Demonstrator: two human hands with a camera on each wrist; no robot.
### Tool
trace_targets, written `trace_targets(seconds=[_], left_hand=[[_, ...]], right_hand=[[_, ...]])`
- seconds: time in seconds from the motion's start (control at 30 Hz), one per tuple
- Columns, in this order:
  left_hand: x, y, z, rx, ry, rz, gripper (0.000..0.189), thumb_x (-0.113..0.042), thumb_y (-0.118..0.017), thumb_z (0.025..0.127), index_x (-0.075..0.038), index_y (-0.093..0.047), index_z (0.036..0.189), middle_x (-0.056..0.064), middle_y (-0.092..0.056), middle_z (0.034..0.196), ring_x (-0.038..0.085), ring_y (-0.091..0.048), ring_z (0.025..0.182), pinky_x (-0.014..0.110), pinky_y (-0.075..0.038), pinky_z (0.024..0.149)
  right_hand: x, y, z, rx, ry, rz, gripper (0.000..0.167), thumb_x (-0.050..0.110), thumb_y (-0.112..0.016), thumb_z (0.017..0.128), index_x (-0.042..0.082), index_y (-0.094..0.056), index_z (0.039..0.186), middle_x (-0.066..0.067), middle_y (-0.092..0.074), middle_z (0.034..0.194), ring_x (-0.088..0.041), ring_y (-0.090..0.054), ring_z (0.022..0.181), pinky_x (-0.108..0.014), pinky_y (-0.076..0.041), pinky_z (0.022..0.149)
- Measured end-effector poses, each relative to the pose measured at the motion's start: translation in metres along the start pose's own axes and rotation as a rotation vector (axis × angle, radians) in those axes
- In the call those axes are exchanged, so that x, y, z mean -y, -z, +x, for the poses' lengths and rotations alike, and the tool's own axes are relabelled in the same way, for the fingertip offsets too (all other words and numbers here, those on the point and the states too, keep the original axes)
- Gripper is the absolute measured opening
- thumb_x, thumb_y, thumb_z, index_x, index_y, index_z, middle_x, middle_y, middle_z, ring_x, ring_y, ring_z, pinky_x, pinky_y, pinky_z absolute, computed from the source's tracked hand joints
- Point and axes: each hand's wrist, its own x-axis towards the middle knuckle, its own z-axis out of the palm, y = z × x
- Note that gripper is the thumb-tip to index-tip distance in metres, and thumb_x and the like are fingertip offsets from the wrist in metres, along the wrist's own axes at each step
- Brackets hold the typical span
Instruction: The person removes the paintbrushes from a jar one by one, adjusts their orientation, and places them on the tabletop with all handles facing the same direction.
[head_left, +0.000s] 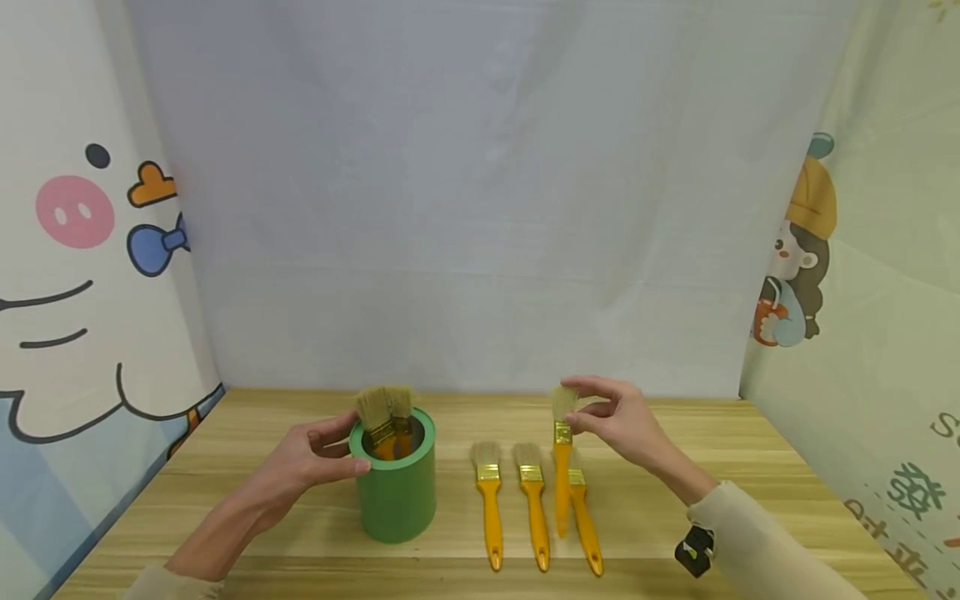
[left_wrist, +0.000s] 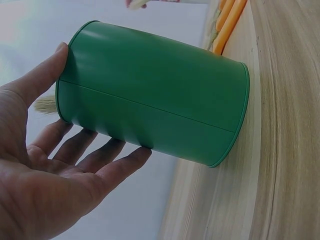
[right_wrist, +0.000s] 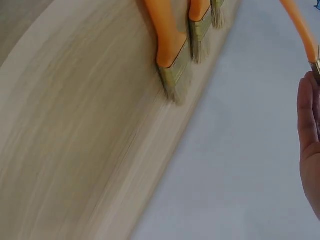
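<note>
My left hand (head_left: 303,458) grips the green can (head_left: 397,500) near its rim, thumb on one side and fingers on the other. Paintbrushes (head_left: 384,408) stand in the can with bristles up; their lower handles are hidden inside. In my right hand (head_left: 618,421), thumb and fingers pinch a paintbrush (head_left: 562,475) by its bristle end, its orange handle hanging down over the table. Three more paintbrushes lie side by side below: a left one (head_left: 490,508), a middle one (head_left: 534,504) and a right one (head_left: 585,521) partly covered by the held brush.
The wooden table (head_left: 300,558) ends at a pale cloth backdrop (head_left: 480,208). Printed cloths hang at the left (head_left: 60,333) and right (head_left: 862,375). A small black device (head_left: 694,550) sits at the right wrist, by the sleeve.
</note>
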Motion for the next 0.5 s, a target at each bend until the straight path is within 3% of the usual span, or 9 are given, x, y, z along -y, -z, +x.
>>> trace_targets(seconds=[0.2,0.5], left_hand=[[-0.001,0.0,0.0,0.005,-0.001,-0.004,0.087,-0.014,-0.078,0.097,-0.001,-0.026,0.165,0.023,-0.024,0.169,0.046,-0.036,0.148,0.05,-0.047,0.111],[-0.002,-0.001,0.0,-0.015,0.028,0.006,0.09,-0.015,-0.081,0.095,-0.002,-0.026,0.166,0.021,-0.027,0.169,0.045,-0.038,0.148,0.05,-0.046,0.112]], right_hand=[[-0.016,0.024,-0.009,0.05,-0.127,0.005,0.048,0.001,-0.075,0.097,-0.007,-0.06,0.143,-0.034,-0.055,0.139,-0.025,-0.077,0.092,-0.044,-0.063,0.081],[-0.041,0.048,-0.025,0.158,-0.225,0.054,0.053,0.002,-0.072,0.099,-0.016,-0.052,0.145,-0.042,-0.048,0.141,-0.031,-0.077,0.091,-0.05,-0.063,0.082]])
